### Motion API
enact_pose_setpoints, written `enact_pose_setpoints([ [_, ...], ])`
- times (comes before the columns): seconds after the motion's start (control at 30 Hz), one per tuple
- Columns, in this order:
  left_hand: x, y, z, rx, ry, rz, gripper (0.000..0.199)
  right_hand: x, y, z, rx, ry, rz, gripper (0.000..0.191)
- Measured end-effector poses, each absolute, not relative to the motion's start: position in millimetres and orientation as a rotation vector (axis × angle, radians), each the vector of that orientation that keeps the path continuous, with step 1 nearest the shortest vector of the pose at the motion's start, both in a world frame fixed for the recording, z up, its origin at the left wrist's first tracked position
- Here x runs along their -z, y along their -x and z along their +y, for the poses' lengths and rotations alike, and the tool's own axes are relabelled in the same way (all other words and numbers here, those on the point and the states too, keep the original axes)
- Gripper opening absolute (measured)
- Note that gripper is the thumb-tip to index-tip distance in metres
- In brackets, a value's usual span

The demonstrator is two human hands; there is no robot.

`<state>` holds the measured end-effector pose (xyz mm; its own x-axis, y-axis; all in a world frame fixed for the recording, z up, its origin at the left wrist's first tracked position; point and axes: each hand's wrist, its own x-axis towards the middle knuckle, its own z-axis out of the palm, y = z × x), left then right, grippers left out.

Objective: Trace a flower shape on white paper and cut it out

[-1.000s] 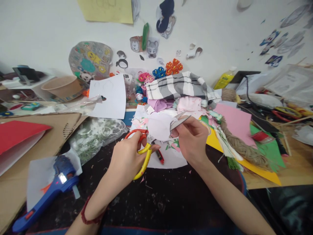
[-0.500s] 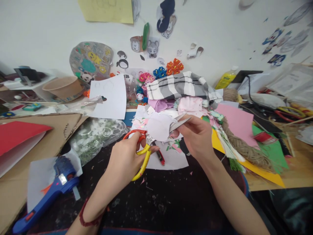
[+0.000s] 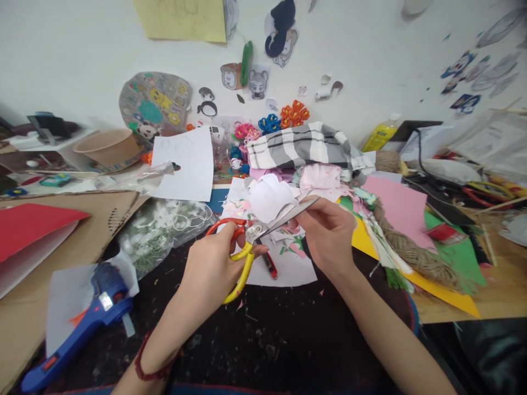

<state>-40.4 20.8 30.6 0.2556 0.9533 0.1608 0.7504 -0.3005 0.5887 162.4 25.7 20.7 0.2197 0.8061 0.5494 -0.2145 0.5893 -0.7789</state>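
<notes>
My left hand (image 3: 216,263) is wrapped round the red and yellow handles of the scissors (image 3: 256,231). The blades point up and to the right and lie nearly together, their tips by the fingers of my right hand (image 3: 329,230). A rounded white paper piece (image 3: 270,198) stands up just above the blades, its lower right part running towards my right fingers, which are pinched together on its edge. Below the hands a white sheet (image 3: 288,274) bears paper scraps and a red and black cutter (image 3: 269,265).
A blue glue gun (image 3: 105,304) lies at the left beside cardboard (image 3: 82,241). A plastic bag (image 3: 152,241) with white and green bits is behind it. Checked cloth (image 3: 304,145) is piled at the back. Twine (image 3: 411,247) and coloured paper (image 3: 399,211) lie at the right.
The scissor blades have come closer together. The white paper piece has tilted and moved slightly upward, now above the blades. My right hand has shifted slightly left.
</notes>
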Motion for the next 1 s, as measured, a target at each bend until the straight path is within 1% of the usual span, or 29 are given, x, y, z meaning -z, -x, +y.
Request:
enact_pose_setpoints([
  [0.13, -29.8, 43.7, 21.8, -0.694, -2.123, 1.547, 0.039, -27.5, -172.3, 26.4, -0.818, 0.643, -1.182, 0.017],
  [0.3, -28.7, 45.1, 22.0, -0.670, -2.142, 1.533, 0.044, -27.6, -175.8, 26.6, -0.855, 0.670, -1.204, 0.016],
  [0.53, -29.7, 43.5, 20.4, -0.677, -2.168, 1.544, 0.044, -24.1, -168.3, 25.6, -0.838, 0.658, -1.166, 0.012],
  [0.83, -32.1, 37.0, 19.3, -0.656, -2.146, 1.594, 0.042, -15.4, -148.5, 22.8, -0.806, 0.693, -0.957, 0.005],
  [1.0, -32.5, 38.7, 19.5, -0.671, -2.147, 1.583, 0.042, -18.4, -153.2, 23.7, -0.891, 0.692, -0.967, 0.003],
])
